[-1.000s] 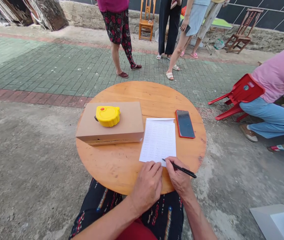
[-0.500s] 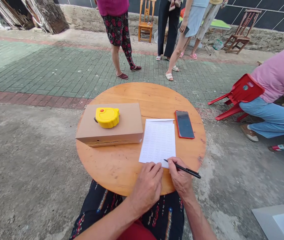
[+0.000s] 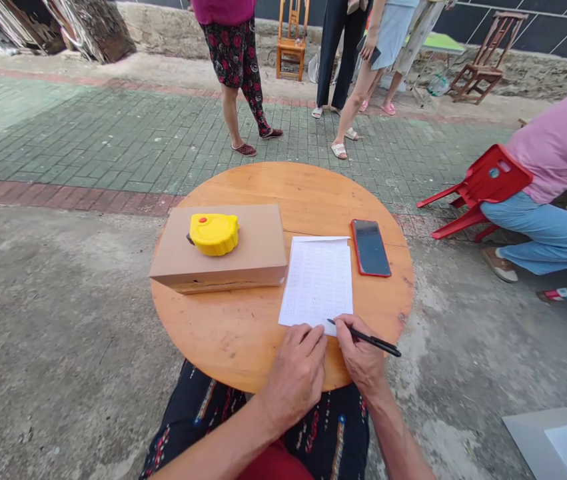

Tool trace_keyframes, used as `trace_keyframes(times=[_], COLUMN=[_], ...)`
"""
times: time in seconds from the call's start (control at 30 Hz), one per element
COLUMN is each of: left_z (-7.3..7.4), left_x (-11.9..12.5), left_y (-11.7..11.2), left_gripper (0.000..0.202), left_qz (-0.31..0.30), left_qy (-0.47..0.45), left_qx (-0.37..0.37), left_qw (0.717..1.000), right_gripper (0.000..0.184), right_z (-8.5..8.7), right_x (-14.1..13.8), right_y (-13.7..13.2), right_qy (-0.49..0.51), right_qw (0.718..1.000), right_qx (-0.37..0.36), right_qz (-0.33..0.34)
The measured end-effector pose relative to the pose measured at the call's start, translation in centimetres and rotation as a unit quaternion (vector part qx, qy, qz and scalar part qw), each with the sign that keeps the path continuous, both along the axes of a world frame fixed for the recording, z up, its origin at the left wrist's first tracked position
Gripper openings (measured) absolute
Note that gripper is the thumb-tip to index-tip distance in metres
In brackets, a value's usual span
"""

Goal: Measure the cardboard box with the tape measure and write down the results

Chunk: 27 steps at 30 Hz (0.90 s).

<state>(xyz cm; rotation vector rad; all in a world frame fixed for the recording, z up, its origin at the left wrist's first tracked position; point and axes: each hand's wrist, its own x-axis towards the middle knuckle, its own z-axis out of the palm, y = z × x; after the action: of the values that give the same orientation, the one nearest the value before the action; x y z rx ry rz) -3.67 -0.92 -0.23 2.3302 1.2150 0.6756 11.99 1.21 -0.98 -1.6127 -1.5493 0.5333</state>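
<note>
My right hand (image 3: 360,357) grips a black pen (image 3: 370,341) with its tip on the near edge of a white sheet of paper (image 3: 318,280). My left hand (image 3: 297,373) rests palm down on the round wooden table (image 3: 243,333), its fingers curled against the sheet's bottom edge. A red-cased phone (image 3: 371,247) lies face up to the right of the paper. To the left a flat cardboard box (image 3: 258,257) carries a yellow tape measure (image 3: 214,233).
A person in a pink top sits on a tipped red plastic chair (image 3: 483,190) at the right. Several people stand on the green paving beyond the table, near wooden chairs (image 3: 292,47). A white board (image 3: 538,437) lies on the concrete at bottom right.
My right hand and the pen have shifted slightly right along the sheet's bottom edge. The left hand stays in place.
</note>
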Motion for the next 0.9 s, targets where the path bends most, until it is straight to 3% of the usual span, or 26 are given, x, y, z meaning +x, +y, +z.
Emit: trace_keyframes(times=[0.6,0.9], left_z=[-0.10,0.02], left_x=[0.02,0.12], left_y=[0.02,0.10], left_gripper=[0.038,0.037], left_qz=[0.006,0.009], left_qy=[0.003,0.008], left_qx=[0.012,0.013], left_qw=[1.000,1.000], right_gripper=[0.023,0.021], right_z=[0.05,-0.47], right_x=[0.11,0.23], right_y=[-0.06,-0.39], right_qy=[-0.026,0.055], right_qw=[1.000,0.998], right_qx=[0.002,-0.009], right_qz=[0.009,-0.036])
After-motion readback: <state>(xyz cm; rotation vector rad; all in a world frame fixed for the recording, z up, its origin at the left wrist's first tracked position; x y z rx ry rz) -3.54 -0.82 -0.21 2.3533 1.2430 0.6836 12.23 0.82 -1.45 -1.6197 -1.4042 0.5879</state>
